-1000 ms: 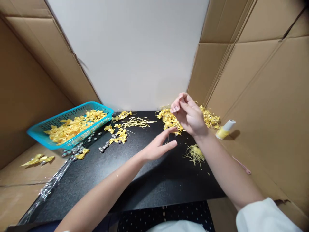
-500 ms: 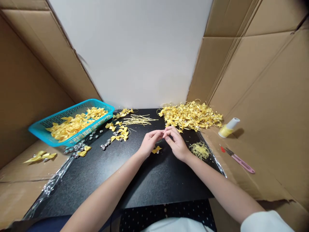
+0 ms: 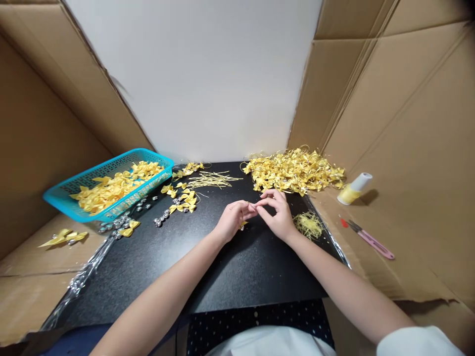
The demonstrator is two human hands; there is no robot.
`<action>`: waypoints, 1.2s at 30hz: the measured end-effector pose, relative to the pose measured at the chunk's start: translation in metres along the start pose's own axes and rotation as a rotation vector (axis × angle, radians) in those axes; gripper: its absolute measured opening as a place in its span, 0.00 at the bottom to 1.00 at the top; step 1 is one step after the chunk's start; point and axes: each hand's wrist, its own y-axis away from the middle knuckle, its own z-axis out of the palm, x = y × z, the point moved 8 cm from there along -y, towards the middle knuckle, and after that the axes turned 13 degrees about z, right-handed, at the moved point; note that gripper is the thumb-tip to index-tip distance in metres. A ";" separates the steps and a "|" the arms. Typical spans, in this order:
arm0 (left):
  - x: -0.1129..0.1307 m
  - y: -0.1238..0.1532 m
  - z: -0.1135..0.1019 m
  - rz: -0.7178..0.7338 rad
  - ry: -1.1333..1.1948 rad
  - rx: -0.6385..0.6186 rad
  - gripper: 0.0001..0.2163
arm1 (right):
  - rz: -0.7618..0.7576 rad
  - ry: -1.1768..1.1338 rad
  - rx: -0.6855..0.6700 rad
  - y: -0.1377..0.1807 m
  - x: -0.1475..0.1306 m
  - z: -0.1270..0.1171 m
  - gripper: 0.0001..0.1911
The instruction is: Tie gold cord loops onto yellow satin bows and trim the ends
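My left hand (image 3: 233, 218) and my right hand (image 3: 276, 215) meet fingertip to fingertip over the middle of the black table (image 3: 208, 277). Both pinch a thin thread between them, and a small yellow bow (image 3: 243, 225) peeks out just under my left fingers. A big heap of yellow bows (image 3: 293, 170) lies right behind my hands. A small tangle of yellow thread scraps (image 3: 308, 225) sits just right of my right hand.
A teal basket (image 3: 70, 198) of yellow bows stands at the left. Loose bows, silver beads (image 3: 163, 217) and cut threads (image 3: 211, 180) lie between it and my hands. A yellow thread spool (image 3: 354, 189) and pink snips (image 3: 369, 238) rest on cardboard at the right. Cardboard walls enclose both sides.
My right hand came down from in front of the bow heap to the table and met my left hand. Both hands then closed together over the small bow.
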 end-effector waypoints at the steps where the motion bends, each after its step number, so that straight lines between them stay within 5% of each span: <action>1: 0.000 0.000 0.000 0.005 -0.001 0.006 0.07 | -0.022 0.018 -0.011 0.002 -0.003 0.003 0.06; 11: -0.004 0.004 -0.001 -0.016 0.024 0.044 0.07 | 0.037 0.109 0.107 0.015 0.003 0.014 0.10; 24: -0.011 0.008 0.002 -0.091 -0.032 -0.072 0.09 | -0.015 0.075 0.095 0.010 0.000 0.010 0.12; 36: -0.010 0.011 0.009 -0.149 0.024 -0.185 0.09 | -0.092 0.093 -0.133 0.003 -0.006 0.020 0.08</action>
